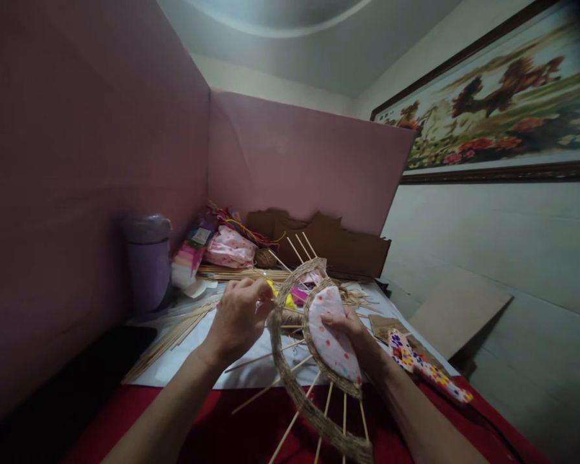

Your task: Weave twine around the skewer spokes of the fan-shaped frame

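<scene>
Held over the table is a fan-shaped craft piece [294, 386]. Thin wooden sticks radiate through two curved bands of braided twine, and a half-round patch of white cloth with red dots [329, 335] fills its inner part. My right hand [350, 332] grips this piece at the cloth patch, thumb lying on the front. My left hand [241, 316] is closed in a pinch beside the outer twine band on the left; whatever its fingertips hold is hidden. Behind the piece, a roll of twine [292, 318] and something yellow [283, 295] partly show.
Loose sticks [174, 338] lie at the left on a white sheet [207, 370] over red cloth. A purple tumbler [149, 267] stands back left, near bagged dotted cloth [231, 248]. Torn cardboard [319, 238] leans behind. A flower-patterned glue gun [428, 370] lies at right.
</scene>
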Demonstrator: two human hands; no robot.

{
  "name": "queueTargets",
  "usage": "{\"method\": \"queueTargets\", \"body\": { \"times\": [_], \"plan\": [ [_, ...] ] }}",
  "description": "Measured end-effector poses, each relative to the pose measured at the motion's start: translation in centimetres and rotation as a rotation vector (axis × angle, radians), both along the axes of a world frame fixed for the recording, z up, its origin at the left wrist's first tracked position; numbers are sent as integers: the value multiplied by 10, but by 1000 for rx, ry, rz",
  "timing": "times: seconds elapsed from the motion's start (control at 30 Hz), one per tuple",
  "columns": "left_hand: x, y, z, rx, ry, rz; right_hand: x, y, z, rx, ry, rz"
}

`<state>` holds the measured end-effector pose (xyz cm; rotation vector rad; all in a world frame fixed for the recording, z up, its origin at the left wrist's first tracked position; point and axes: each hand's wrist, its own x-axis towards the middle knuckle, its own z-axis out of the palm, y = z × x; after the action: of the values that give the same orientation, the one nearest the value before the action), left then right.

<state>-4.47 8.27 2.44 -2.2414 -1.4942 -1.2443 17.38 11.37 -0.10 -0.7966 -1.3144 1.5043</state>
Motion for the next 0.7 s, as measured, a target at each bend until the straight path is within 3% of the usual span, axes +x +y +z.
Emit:
{"method": "queueTargets", "body": {
  "times": [0.37, 0.7],
  "plan": [
    [13, 5, 0, -103, -74, -15, 1, -1, -1, -11, -23, -57],
    [13, 3, -3, 20, 51, -42, 0, -2, 1, -10, -3, -59]
  ]
}}
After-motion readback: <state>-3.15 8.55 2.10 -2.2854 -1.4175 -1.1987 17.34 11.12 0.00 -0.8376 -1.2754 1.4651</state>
